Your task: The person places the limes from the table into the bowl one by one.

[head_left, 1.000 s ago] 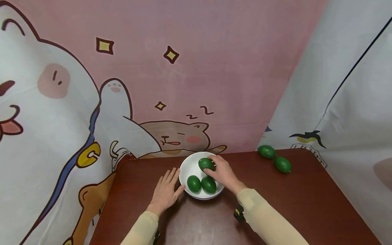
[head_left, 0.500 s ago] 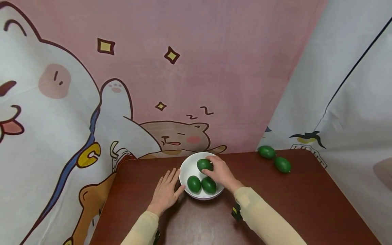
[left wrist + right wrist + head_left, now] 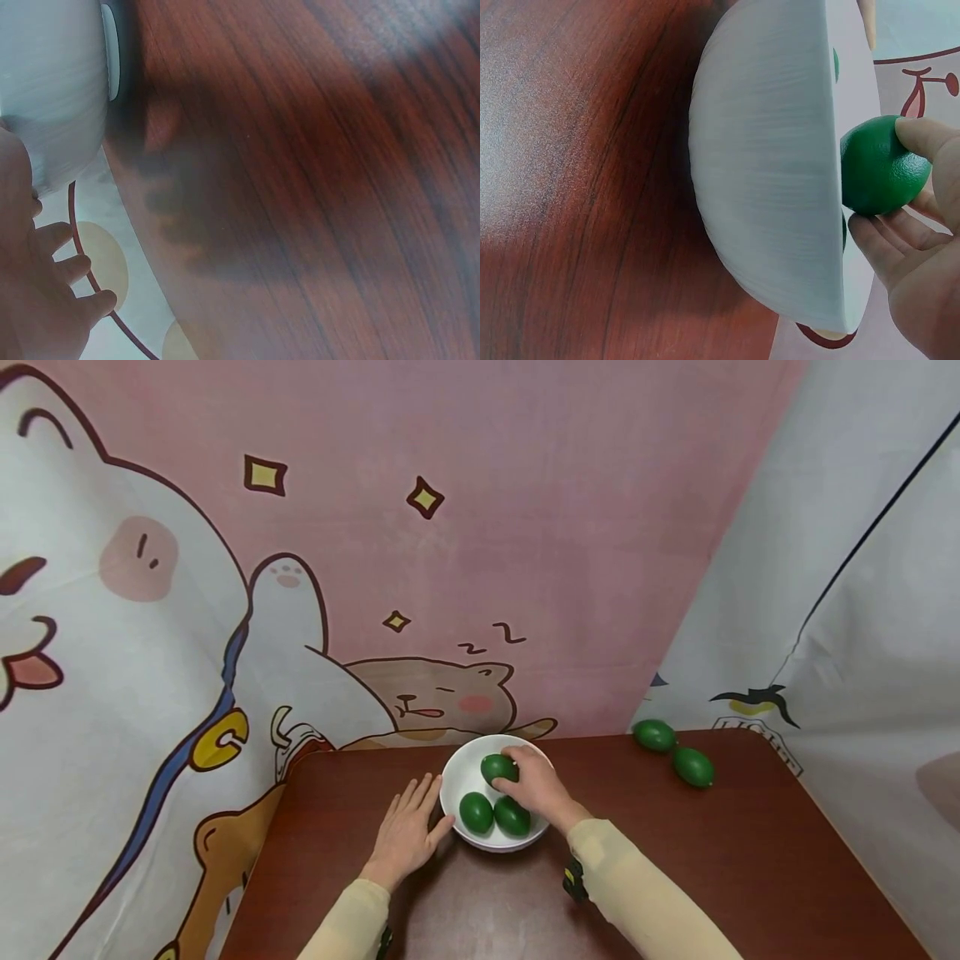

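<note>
A white bowl [image 3: 460,777] stands on the table with two green limes, one on the left [image 3: 476,812] and one on the right [image 3: 512,817], lying in its near half. My right hand [image 3: 542,789] pinches another lime [image 3: 497,769] between thumb and fingers over the bowl's far half. In the right wrist view this held lime [image 3: 881,169] shows at the bowl's rim, its lower side hidden. My left hand [image 3: 405,833] rests beside the bowl with fingers spread and straight, fingertips and thumb at its left side. The left wrist view has that bowl's outer wall [image 3: 52,82] above the fingers.
Two more limes, a farther one [image 3: 655,735] and a nearer one [image 3: 693,767], lie close together at the table's back right. The brown wooden table [image 3: 750,860] ends at a cloth backdrop [image 3: 600,568] with cartoon animals behind the bowl.
My right hand has shifted slightly left with the lime in its grip. The left hand, the bowl and the other limes stay where they were.
</note>
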Demonstrator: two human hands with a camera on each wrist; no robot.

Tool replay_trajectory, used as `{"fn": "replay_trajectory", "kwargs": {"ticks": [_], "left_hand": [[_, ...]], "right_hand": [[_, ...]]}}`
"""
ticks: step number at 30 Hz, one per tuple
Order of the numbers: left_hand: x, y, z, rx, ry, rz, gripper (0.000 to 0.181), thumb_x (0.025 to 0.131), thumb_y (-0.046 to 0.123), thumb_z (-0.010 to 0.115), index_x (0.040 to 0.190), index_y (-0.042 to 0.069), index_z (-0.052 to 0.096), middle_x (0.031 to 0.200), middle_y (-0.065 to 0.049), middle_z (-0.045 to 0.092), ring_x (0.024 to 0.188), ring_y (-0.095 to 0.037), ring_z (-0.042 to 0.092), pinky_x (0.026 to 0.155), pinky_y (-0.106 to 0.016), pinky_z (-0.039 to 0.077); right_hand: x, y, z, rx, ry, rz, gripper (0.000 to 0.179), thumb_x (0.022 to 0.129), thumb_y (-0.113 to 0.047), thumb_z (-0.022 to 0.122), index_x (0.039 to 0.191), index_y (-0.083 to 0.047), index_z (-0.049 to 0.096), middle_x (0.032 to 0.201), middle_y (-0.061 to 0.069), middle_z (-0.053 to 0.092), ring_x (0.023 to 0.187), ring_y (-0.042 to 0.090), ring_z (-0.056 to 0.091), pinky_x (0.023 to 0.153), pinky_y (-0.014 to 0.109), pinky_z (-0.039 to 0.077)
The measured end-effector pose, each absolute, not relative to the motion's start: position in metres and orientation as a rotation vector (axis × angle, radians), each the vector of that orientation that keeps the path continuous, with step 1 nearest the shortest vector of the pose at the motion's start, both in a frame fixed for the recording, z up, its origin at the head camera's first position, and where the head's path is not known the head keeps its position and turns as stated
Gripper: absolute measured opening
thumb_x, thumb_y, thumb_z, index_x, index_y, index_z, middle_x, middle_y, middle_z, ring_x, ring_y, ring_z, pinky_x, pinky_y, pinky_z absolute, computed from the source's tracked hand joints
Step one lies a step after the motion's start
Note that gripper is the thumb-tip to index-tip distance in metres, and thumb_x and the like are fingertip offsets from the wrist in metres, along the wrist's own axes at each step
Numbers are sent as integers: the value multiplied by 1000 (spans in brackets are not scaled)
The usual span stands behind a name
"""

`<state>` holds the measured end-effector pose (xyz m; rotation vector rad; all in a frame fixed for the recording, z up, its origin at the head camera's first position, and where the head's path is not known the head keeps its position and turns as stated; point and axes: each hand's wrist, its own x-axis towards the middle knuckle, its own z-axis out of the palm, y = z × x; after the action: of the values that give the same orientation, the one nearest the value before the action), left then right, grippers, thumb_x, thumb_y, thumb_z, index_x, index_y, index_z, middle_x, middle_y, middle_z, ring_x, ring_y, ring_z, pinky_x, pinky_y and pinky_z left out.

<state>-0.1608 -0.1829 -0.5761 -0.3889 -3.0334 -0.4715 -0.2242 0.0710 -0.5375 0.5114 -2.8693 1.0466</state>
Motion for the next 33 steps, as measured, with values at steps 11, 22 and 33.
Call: {"fn": "replay_trajectory", "kwargs": {"ticks": [11, 22, 33], "left_hand": [[-160, -184, -576, -398, -3012, -478, 74, 103, 55, 54, 162, 14, 37, 164, -14, 39, 152, -38, 34, 119, -61, 32], [-160, -183, -577, -393, -3021, -488, 74, 103, 54, 54, 162, 15, 36, 165, -14, 38, 152, -39, 34, 119, -61, 31], [-160, -183, -577, -386, -3022, -507, 74, 103, 54, 54, 162, 15, 35, 164, -14, 38, 152, -39, 34, 120, -62, 31]], "right_hand": [[-223, 64, -539, 516, -2951, 1032, 51, 91, -28, 81, 132, -1, 65, 125, 16, 67, 112, 30, 65, 100, 47, 53], [-227, 57, -543, 531, -2950, 924, 52, 90, -29, 82, 129, 0, 65, 120, 16, 68, 110, 30, 65, 98, 46, 54], [-228, 48, -543, 536, -2965, 841, 47, 88, -29, 83, 123, -2, 67, 108, 12, 67, 100, 27, 64, 89, 44, 56]]}}
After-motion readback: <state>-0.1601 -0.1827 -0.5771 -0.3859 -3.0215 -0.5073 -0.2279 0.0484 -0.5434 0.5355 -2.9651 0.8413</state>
